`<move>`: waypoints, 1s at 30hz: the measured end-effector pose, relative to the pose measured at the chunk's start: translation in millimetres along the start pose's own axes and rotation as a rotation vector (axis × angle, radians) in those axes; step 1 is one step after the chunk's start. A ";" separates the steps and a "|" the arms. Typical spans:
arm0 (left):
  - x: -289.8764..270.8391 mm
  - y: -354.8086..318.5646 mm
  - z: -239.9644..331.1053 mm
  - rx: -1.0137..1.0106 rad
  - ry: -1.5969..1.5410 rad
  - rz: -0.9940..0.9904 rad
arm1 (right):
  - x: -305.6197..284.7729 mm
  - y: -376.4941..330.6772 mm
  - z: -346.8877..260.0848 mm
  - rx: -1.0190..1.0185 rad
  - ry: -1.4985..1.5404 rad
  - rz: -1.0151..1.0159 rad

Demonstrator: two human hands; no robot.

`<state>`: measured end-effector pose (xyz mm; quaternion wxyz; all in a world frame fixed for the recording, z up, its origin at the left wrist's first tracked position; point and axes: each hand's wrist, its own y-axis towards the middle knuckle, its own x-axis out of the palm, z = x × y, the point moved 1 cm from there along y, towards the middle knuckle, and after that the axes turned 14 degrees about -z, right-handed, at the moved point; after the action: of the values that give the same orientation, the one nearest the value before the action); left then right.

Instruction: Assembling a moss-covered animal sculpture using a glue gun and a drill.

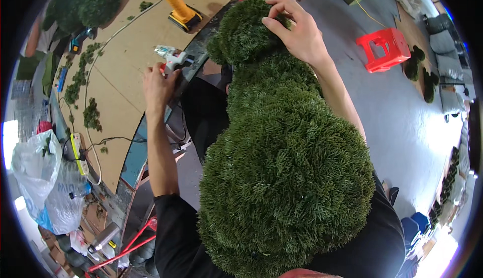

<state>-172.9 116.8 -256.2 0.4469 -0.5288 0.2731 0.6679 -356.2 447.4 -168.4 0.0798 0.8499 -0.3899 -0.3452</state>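
Observation:
A large artificial topiary (287,172) of dense green foliage leans lengthwise before me, its big rounded mass near my body and a smaller rounded clump at the far end. My right hand (302,34) is bent over that far clump, thumb and forefinger curled close together against the leaves. Some of its fingertips are hidden by the foliage. At the table edge on the left, my left hand (159,88) has its fingers around the grip of a light grey hot glue gun (173,59) with a silvery wrapped front end.
A yellow cordless drill (176,1) stands on the brown tabletop (118,84). Loose green sprigs (91,114), a power strip (79,152) and cables lie to the left. Plastic bags (43,170) hang beyond them. A red stool (384,49) stands on the grey floor at right.

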 end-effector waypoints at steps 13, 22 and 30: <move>-31.7 -69.1 -11.2 0.058 -0.701 -0.043 | 1.7 -3.1 -17.6 0.069 -0.100 -0.047; -50.0 -103.4 62.7 0.325 -0.908 -0.169 | -8.7 -1.1 -19.1 -0.149 -0.174 -0.165; -44.0 -97.7 95.8 0.415 -1.032 -0.219 | -12.3 -5.7 -7.8 -0.200 -0.032 -0.184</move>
<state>-128.8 227.6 -175.9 0.6837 -0.0603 0.0883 0.7219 -353.3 459.1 -158.4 0.1258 0.8643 -0.2752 -0.4018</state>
